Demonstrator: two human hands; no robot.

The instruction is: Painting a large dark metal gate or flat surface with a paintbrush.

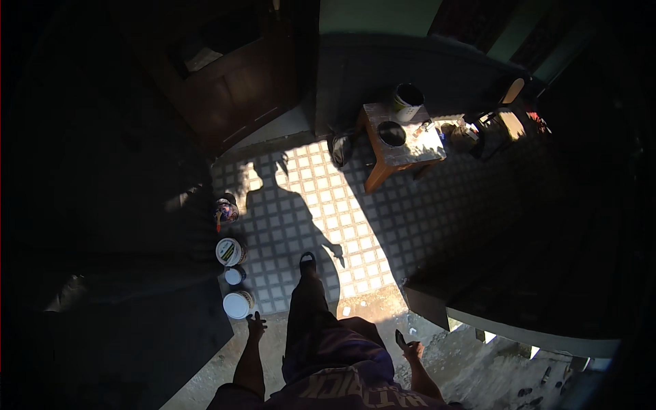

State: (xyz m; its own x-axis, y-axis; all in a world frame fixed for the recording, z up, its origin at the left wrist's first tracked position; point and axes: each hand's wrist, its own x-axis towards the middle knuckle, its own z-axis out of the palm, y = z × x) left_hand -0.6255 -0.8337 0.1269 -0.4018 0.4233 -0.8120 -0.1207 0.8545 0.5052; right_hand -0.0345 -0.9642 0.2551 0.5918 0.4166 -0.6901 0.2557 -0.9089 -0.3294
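Note:
My left hand [256,324] hangs at my side with its fingers apart and nothing in it. Closest to it is a bucket with a white lid [237,305], just beyond the fingertips. On my other side, my right hand [413,350] is closed around a small dark, flat, narrow object [400,337] that points away from me. Its exact kind is too small and dim to make out. One sandalled foot [308,261] is on the tiled floor [328,198].
Along the left edge stand a small lidded pot [234,276], another lidded bucket [231,252] and a colourful container [226,210]. Ahead, a wooden table [422,152] bears an open bucket [408,102] and a dark round container [392,134]. A brown door [239,96] is far left; a ledge [533,328] is right.

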